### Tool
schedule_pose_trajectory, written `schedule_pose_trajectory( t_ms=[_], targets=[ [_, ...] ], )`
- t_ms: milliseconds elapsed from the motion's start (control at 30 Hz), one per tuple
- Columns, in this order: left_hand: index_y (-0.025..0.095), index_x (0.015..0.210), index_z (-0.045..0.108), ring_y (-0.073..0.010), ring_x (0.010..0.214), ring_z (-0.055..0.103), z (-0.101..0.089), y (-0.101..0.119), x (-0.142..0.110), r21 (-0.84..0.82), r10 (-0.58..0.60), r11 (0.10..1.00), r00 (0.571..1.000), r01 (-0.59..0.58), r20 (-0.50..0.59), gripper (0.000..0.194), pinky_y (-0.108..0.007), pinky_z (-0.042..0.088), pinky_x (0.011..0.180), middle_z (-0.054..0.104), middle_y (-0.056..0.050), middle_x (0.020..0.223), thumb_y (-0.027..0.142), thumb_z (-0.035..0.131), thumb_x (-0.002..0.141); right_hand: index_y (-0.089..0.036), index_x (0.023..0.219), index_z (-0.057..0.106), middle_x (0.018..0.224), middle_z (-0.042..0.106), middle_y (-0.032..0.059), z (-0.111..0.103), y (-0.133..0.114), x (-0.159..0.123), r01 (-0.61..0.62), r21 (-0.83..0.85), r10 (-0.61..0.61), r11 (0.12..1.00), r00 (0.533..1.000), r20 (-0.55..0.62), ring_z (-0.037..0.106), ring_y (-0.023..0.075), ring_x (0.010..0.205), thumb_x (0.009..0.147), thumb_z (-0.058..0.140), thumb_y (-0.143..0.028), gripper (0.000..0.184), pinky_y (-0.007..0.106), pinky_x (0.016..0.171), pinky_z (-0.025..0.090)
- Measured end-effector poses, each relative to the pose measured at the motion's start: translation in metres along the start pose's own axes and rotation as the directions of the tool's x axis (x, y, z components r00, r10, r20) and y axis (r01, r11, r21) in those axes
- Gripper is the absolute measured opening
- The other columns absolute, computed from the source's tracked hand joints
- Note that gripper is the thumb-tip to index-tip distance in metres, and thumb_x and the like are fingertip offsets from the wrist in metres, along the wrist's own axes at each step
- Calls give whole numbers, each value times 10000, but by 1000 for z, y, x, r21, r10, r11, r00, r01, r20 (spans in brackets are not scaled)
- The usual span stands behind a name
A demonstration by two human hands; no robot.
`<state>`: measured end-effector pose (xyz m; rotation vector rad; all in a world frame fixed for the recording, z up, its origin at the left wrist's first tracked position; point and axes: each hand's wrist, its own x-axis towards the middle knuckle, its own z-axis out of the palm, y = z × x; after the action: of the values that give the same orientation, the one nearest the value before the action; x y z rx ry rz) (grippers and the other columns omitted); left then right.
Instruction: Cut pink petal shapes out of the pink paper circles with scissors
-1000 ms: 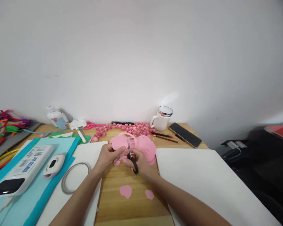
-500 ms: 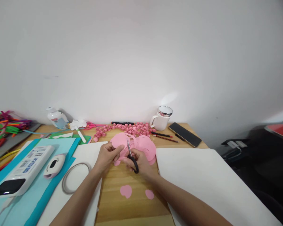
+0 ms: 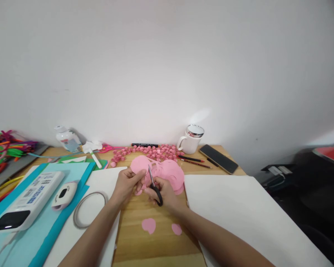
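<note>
Between thumb and fingers, my left hand (image 3: 129, 182) pinches a pink paper circle (image 3: 140, 163). A pair of black-handled scissors (image 3: 156, 194) is in my right hand (image 3: 164, 191), its blades pointing up and away along the circle's right edge. Behind the hands lies a pile of pink paper circles (image 3: 173, 173). Two small pink paper pieces (image 3: 148, 225) rest on the wooden table nearer to me. Many small pink rolled paper roses (image 3: 167, 151) are heaped at the back. My fingers partly hide the lower edge of the held circle.
A white mug (image 3: 191, 140) and a phone (image 3: 218, 159) stand and lie at the back right, with pencils (image 3: 195, 162) beside them. White boards (image 3: 239, 207) flank the wooden strip. On the left are a tape ring (image 3: 75, 215), a white device (image 3: 30, 200) and a bottle (image 3: 68, 139).
The scissors have shifted slightly left and nearer the circle's edge. The held circle looks rounder on its right side. Both hands stay in nearly the same place.
</note>
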<state>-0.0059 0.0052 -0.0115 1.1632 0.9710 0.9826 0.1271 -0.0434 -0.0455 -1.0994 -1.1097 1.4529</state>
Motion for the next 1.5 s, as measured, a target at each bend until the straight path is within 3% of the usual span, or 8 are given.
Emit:
schedule_pose_trajectory(
  t_ms=[200, 367, 700, 1200, 1500],
  targets=[
    [137, 449, 507, -32, 277, 338, 0, -5, -1, 71, -9, 997, 1000, 8, 6, 375, -164, 255, 316, 450, 55, 315, 370, 748, 617, -177, 770, 535, 529, 497, -76, -2, 2, 2, 52, 32, -52, 998, 999, -8, 434, 78, 460, 602, 774, -391, 362, 195, 444, 330],
    [141, 492, 517, -34, 298, 331, -1, -10, -1, 68, -19, 998, 999, 16, 37, 341, -177, 274, 329, 459, 61, 352, 358, 735, 639, -180, 763, 527, 631, 532, -47, -4, -4, 3, 73, 44, -72, 996, 997, -19, 398, 73, 495, 559, 802, -384, 398, 207, 456, 293],
    [152, 489, 498, -33, 298, 311, 0, -7, -1, 68, -9, 998, 999, 6, 46, 350, -179, 277, 338, 430, 76, 338, 368, 743, 616, -166, 776, 534, 521, 442, -90, -2, -3, 2, 42, 66, -40, 997, 999, -28, 360, 58, 443, 567, 798, -372, 395, 191, 425, 275],
    [153, 474, 484, -41, 292, 339, 0, 0, -3, 124, 21, 992, 1000, -22, 12, 370, -168, 254, 339, 433, 71, 311, 385, 717, 643, -166, 788, 556, 446, 489, -83, -5, 2, 5, 37, 22, -36, 999, 999, -37, 396, 63, 374, 608, 767, -415, 374, 179, 369, 262],
    [154, 580, 519, -57, 270, 370, 0, -5, -3, -2, 30, 1000, 999, -30, 38, 321, -178, 266, 310, 498, 51, 363, 406, 666, 715, -173, 716, 521, 458, 507, -66, -1, 2, 1, 31, -23, -32, 999, 999, -41, 434, 77, 382, 633, 739, -423, 342, 188, 379, 291]
  ],
)
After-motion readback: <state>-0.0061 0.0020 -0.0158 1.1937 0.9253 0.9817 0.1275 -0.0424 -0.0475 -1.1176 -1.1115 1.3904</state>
